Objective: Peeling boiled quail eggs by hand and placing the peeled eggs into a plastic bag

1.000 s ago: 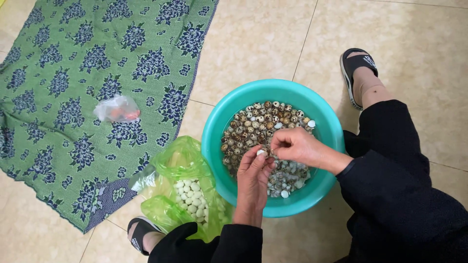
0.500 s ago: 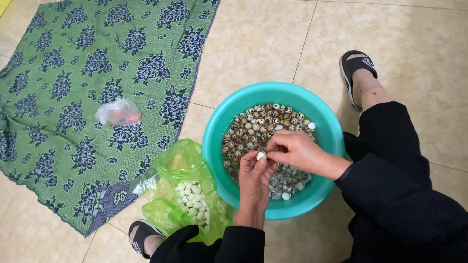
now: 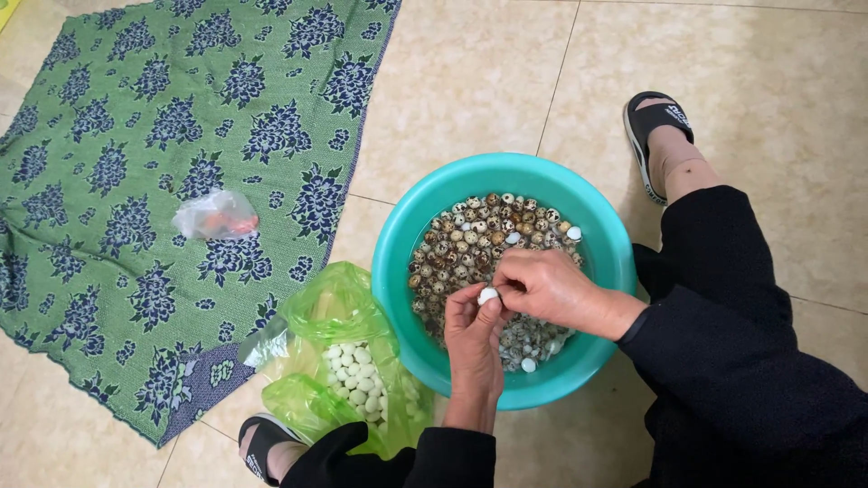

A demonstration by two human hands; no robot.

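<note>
A teal plastic basin [image 3: 416,235] on the tiled floor holds several speckled quail eggs [image 3: 470,239] in water, with a few white peeled ones among them. Over the basin my left hand [image 3: 472,339] holds a small white egg [image 3: 488,295] at its fingertips. My right hand [image 3: 547,289] pinches at that same egg from the right. To the basin's left lies an open green plastic bag [image 3: 330,312] with several peeled white eggs [image 3: 357,380] inside.
A green cloth with blue flowers [image 3: 136,181] is spread on the floor at left, with a small clear bag [image 3: 215,215] lying on it. My feet in black sandals rest at the upper right [image 3: 655,136] and the bottom [image 3: 267,447].
Both hands have stayed over the basin with the egg; the fingers shifted slightly around it and the view moved a little.
</note>
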